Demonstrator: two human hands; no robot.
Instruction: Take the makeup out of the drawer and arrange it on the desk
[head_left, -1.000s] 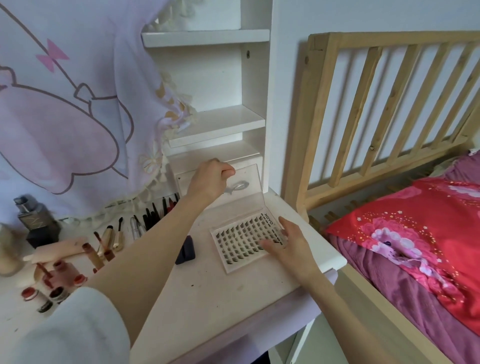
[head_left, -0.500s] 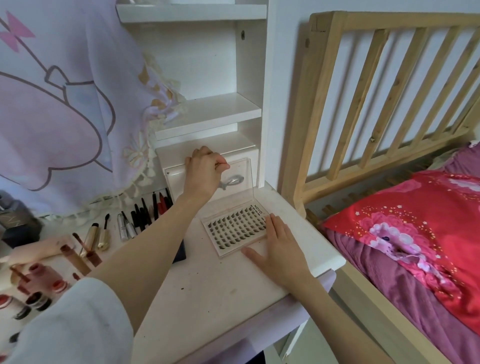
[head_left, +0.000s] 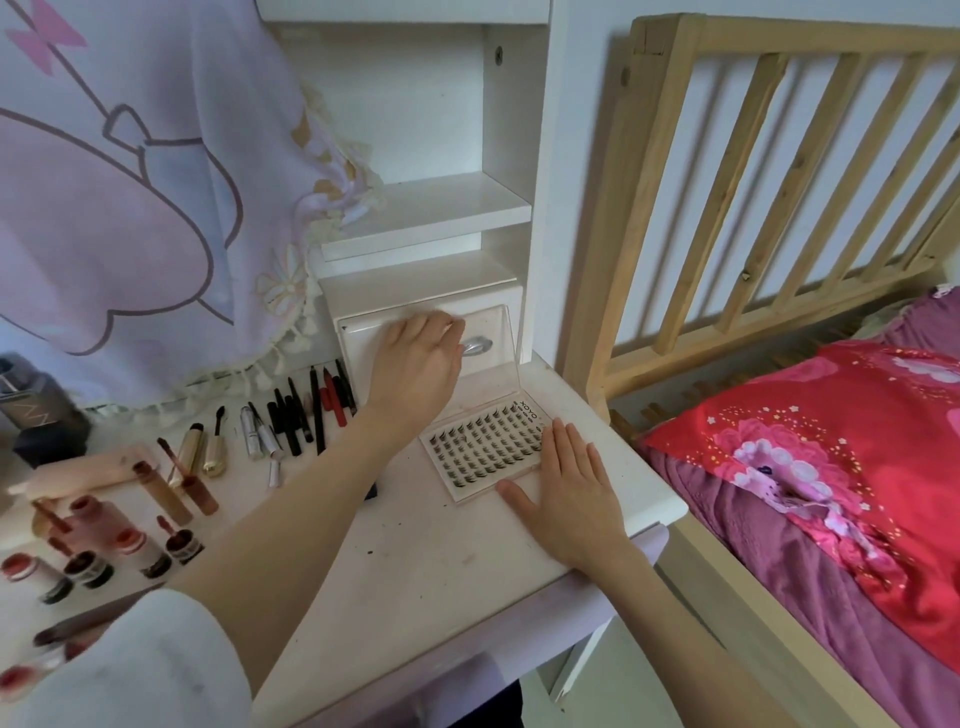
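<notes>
A small white drawer (head_left: 358, 343) with a silver handle (head_left: 478, 345) sits at the back of the white desk (head_left: 415, 571). My left hand (head_left: 415, 364) lies against the drawer front, its fingers blurred, just left of the handle. In front of the drawer lies a clear box of false lashes (head_left: 483, 447), its lid (head_left: 493, 374) standing up against the drawer. My right hand (head_left: 566, 488) rests flat on the desk, fingertips touching the box's near right edge. To the left are rows of eye pencils (head_left: 311, 410), gold tubes (head_left: 202, 447) and lip glosses (head_left: 130, 540).
White shelves (head_left: 431, 208) rise above the drawer. A pale printed cloth (head_left: 130, 182) hangs at the back left over a dark bottle (head_left: 41, 410). A wooden bed rail (head_left: 727, 182) and a red and purple bed (head_left: 831, 467) border the desk's right edge.
My left hand has shifted from the drawer's top edge down onto its front. My right hand slid along the lash box's right side and laid flat. The view has moved closer.
</notes>
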